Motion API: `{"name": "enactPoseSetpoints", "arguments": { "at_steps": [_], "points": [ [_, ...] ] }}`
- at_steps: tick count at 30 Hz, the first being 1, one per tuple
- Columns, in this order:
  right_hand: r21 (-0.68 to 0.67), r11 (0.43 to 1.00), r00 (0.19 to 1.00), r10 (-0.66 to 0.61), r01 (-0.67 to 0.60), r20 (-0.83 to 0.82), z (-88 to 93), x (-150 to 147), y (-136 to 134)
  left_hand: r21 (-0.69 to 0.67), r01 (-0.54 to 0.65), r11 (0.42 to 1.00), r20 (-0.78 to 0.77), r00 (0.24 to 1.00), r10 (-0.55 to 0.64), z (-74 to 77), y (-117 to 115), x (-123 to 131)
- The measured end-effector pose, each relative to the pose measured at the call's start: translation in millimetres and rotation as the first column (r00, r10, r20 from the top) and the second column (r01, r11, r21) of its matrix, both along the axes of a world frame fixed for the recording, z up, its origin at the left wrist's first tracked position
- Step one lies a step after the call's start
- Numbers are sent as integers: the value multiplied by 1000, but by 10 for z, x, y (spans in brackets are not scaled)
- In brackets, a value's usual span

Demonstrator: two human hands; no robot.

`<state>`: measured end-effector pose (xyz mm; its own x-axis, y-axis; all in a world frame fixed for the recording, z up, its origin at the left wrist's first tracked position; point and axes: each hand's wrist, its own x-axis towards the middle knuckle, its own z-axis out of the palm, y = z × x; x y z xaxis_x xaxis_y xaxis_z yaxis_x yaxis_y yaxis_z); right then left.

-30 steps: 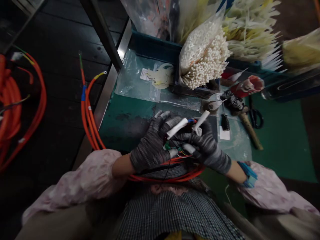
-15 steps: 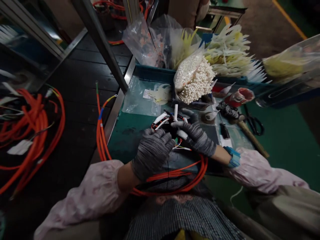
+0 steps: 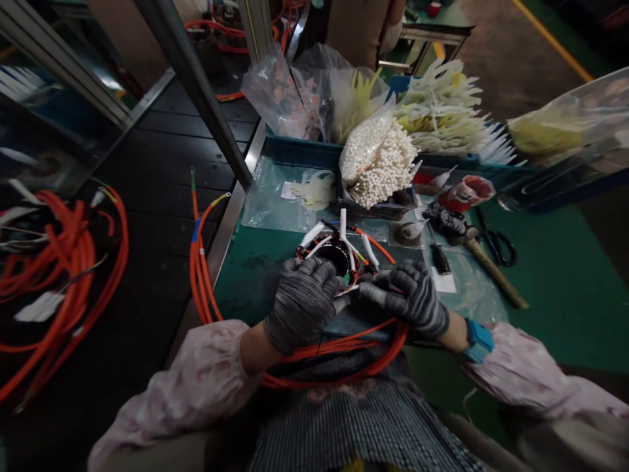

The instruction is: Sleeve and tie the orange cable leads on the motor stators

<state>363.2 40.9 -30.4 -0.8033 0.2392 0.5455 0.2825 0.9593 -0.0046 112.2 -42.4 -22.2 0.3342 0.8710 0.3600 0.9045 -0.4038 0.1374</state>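
Note:
A ring-shaped motor stator [image 3: 336, 252], dark inside with copper-coloured windings, lies on the green bench top. White sleeves [image 3: 343, 225] stick up and outward from its leads. My left hand [image 3: 303, 298], in a grey striped glove, curls its fingers over the near left side of the stator. At the near right, my right hand [image 3: 405, 295], gloved alike, has thumb and fingers closed on thin wires [image 3: 348, 290]; the exact grip is partly hidden. An orange cable [image 3: 376, 373] loops between my forearms, across my lap.
Behind the stator sit a bag of white thin tubes [image 3: 383, 167] and a blue bin [image 3: 299, 152] with yellowish sleeves. To the right lie a hammer [image 3: 494, 269], scissors [image 3: 501, 242] and a red cup [image 3: 469, 192]. A metal post [image 3: 201, 92] rises at left, beside coiled orange cables [image 3: 73, 242].
My right hand has moved from over the stator to its near right, down to the wires. More of the stator and its white sleeves now shows. My left hand stays about where it was.

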Motion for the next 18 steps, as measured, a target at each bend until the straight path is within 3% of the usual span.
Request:
{"name": "enactPoseSetpoints", "arguments": {
  "at_steps": [7,13,16,18],
  "points": [
    [-73,997,997,-3,8,74,20,-213,90,129,0,992,40,999,-5,-158,-8,-56],
    [-226,959,985,-159,169,61,-33,-266,-12,284,66,957,-37,998,-58,-278,-121,-50],
    [-231,973,998,-34,22,-51,-4,-245,36,293,12,956,62,998,-32,-331,-115,-14],
    [-293,956,986,-37,-12,-160,39,-167,204,288,-21,957,126,992,-17,-369,-102,19]
  ]
}}
